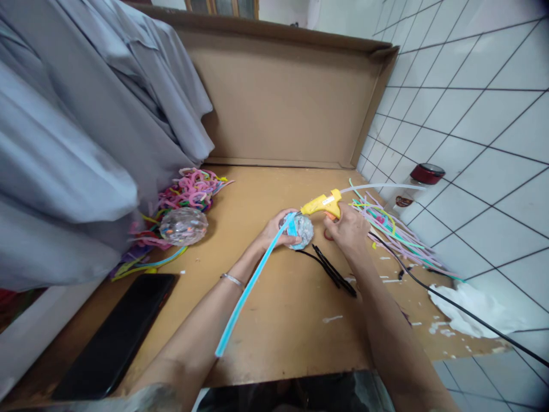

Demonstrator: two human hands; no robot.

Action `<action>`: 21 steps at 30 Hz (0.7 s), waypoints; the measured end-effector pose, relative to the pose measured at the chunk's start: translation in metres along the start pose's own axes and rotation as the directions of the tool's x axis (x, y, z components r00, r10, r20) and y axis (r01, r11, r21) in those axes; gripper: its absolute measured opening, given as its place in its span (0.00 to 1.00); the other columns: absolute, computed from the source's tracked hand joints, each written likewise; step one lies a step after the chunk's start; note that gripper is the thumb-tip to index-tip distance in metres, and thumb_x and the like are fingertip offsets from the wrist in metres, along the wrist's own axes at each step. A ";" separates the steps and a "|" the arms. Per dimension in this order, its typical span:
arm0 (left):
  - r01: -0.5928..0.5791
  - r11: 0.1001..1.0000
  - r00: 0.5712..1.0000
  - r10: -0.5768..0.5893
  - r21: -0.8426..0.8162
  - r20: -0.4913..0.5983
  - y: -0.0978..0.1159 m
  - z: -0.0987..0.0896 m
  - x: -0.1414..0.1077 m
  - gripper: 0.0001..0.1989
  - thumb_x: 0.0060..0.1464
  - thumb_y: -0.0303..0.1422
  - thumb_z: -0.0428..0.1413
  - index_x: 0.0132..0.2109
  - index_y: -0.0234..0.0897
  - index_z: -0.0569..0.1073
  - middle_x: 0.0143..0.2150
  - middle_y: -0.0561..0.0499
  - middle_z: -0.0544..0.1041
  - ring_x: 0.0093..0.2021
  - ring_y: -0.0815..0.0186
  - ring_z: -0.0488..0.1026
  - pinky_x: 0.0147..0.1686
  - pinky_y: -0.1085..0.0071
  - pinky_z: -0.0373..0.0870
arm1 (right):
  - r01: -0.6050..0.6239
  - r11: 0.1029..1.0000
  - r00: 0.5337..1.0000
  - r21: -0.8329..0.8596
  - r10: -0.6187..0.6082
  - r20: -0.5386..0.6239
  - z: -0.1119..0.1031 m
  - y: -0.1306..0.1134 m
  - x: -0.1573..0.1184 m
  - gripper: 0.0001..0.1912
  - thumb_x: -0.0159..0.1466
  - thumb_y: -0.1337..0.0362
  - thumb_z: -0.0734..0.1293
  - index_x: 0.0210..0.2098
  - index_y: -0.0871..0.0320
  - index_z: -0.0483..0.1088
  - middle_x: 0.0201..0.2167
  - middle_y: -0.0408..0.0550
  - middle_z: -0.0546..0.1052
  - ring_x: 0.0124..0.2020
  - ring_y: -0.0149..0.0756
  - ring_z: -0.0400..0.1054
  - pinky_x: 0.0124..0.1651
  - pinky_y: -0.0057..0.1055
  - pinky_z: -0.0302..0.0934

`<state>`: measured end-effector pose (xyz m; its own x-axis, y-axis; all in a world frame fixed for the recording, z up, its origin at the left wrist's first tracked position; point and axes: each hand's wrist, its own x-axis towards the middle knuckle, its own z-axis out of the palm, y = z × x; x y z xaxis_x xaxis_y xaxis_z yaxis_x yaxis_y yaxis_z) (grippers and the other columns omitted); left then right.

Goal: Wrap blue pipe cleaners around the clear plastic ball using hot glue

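Observation:
My left hand (274,232) is wrapped round a clear, faceted plastic ball (305,230). A bright blue pipe cleaner (251,289) lies against the ball at one end, and its long free part slants down toward me over my left forearm. In my right hand (349,229) is a yellow glue gun (321,203), its nozzle at the ball's upper edge beside the blue strip. A whitish glue stick sticks out of the gun's back. Whether the nozzle touches the ball I cannot tell. Several black pipe cleaners (332,272) lie on the table between my forearms.
At left are a second clear ball (184,226), a tangle of coloured pipe cleaners (193,191) and a black phone (118,335). More pipe cleaners (394,229), a red-lidded jar (412,186), a black cord (454,303) and white tissue (476,309) lie right. Cardboard (283,97) stands behind.

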<state>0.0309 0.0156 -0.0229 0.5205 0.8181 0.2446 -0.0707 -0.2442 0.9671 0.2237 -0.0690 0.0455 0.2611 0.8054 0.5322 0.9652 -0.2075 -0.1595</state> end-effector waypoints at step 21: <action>-0.006 1.000 1.000 0.006 0.024 0.008 -0.001 -0.001 0.001 0.44 0.28 0.33 0.71 0.57 0.37 0.68 0.48 0.47 0.74 0.45 0.61 0.73 0.47 0.67 0.70 | 0.027 0.999 0.999 0.037 -0.025 -0.048 0.000 0.003 0.001 0.14 0.60 0.57 0.60 0.38 0.59 0.71 0.32 0.50 0.76 0.32 0.38 0.65 0.31 0.30 0.43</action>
<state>0.0311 0.0174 -0.0232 0.5271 0.8123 0.2497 -0.0536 -0.2614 0.9637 0.2266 -0.0688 0.0453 0.2376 0.7826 0.5755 0.9704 -0.1651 -0.1761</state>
